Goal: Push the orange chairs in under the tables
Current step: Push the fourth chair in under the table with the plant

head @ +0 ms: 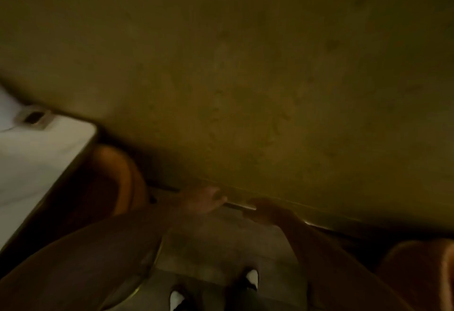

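The view is dim and blurred. A large olive-brown table (245, 77) fills most of the frame. My left hand (205, 200) and my right hand (269, 212) are both at its near edge, fingers curled over the metal trim between them. One orange chair (118, 178) stands at the left, between the brown table and a white table. A second orange chair (422, 276) shows at the bottom right, partly cut off by the frame. Neither hand touches a chair.
A white table (36, 160) with a small dark object (34, 117) on it sits at the left. My shoes (251, 278) stand on a tiled floor (216, 244) below the table edge. A broad brown shape (78, 261), possibly my sleeve, covers the lower left.
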